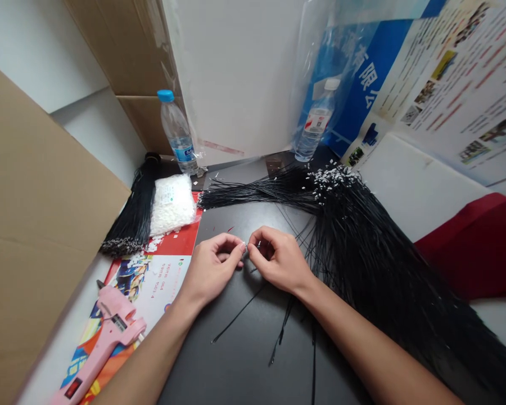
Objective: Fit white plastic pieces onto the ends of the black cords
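Left hand: the left hand [213,270] pinches a tiny white piece [243,245] between thumb and index finger, above the middle of the dark worktop [231,365].
Right hand: the right hand [280,260] faces it, its thumb and index fingers pressed together just beside the white piece; what they grip is too small to tell.
Clear bag: the bag [171,194] is well filled with white pieces and lies on the red part of a printed sheet [168,287]; loose white bits [154,245] are scattered beside its near edge.
Blue-capped bottle: this clear bottle [175,126] stands upright behind the bag, capped, with what looks like clear liquid in it.
White-capped bottle: this one [316,126] stands at the back right, capped, with a red and white label; its level cannot be told.
Black strands: a large pile [362,264] spreads to the right of the right hand, white tips clustered at its far end; a flatter bundle [257,194] lies across the back, another [137,208] left of the bag, and loose strands [238,315] near the hands.
Glue gun: the pink glue gun [113,320] lies on the printed sheet, left of the left forearm.
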Motion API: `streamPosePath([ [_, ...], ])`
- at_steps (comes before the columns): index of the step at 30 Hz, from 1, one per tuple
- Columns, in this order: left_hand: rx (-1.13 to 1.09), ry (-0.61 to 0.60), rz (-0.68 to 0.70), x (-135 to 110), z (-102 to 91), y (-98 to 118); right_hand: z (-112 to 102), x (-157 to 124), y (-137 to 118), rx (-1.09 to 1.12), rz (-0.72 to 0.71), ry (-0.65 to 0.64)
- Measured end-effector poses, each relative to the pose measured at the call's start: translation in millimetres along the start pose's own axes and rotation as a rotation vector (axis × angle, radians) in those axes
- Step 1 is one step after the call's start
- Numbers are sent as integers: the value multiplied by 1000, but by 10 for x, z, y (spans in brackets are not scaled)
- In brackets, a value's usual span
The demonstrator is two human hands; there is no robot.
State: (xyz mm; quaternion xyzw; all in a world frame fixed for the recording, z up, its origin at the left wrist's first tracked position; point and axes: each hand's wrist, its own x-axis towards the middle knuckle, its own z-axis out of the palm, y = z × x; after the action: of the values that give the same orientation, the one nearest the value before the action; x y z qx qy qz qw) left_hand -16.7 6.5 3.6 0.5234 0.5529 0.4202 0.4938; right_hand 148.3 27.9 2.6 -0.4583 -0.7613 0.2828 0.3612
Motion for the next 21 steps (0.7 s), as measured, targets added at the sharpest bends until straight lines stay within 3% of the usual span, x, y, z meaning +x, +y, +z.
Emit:
streamPosePath([
  [13, -75, 4, -22, 13, 30, -3, 59, 1, 13, 116, 97, -28],
  [21, -191, 53, -39, 8, 53, 40, 68, 12, -7, 116, 56, -18],
])
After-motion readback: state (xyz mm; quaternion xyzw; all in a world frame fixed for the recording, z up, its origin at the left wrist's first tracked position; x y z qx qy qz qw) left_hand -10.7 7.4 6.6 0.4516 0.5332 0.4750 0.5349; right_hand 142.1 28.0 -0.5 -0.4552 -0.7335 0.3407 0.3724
